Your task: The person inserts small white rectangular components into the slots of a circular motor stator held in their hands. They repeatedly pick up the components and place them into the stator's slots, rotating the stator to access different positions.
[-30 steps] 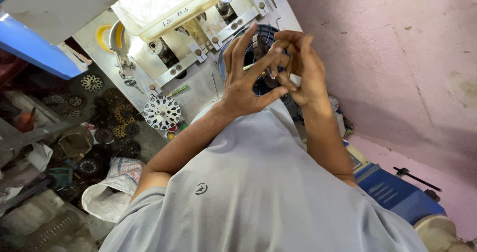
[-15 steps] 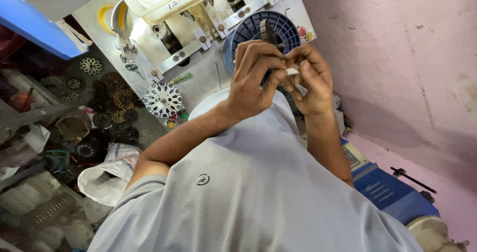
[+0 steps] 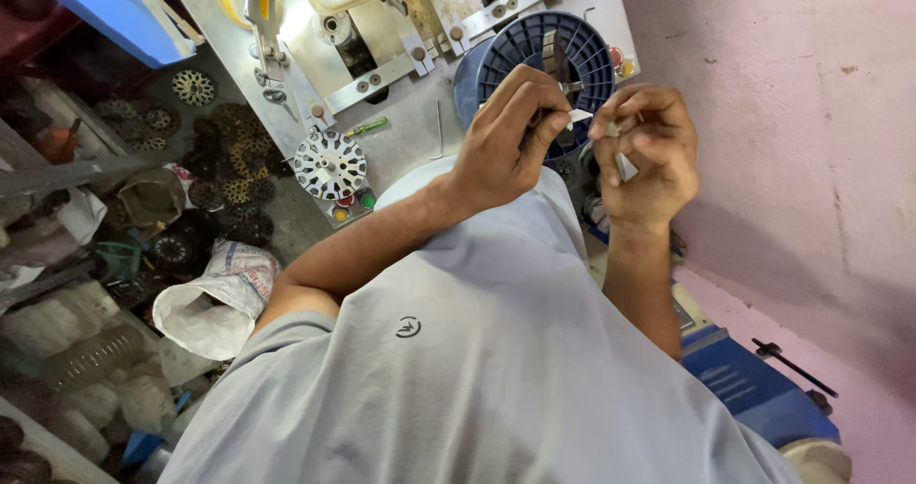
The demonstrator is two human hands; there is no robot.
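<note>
Wall: pink plaster is seen along the right, scuffed and bare.
Shirt: grey cloth fills the lower frame, and both forearms are raised out of it.
Machine: a grey metal plate with brackets and bolts is seen past the hands, tilted across the top.
Sack: a white bag is slumped low on the left, beside a dark pile of toothed rings.
Spool: a blue ribbed round is mounted on the machine, right behind the fingertips.
Disc: a pale slotted disc is set on the plate, left of the hands and well apart from them.
Left hand: it is held up before the spool, thumb and forefinger closed on one end of the strip.
Right hand: it is curled just beside the left, fingertips pinched on the other end as far as can be made out.
Screwdriver: a small green one is left lying on the plate, untouched.
Strip: a small white slip is stretched in the air between the two hands.
Step, as judged: the strip is being handled at the fingertips in front of the spool.
Next move, as judged: a fine, steady pinch from both hands is called for, with the strip kept flat.
</note>
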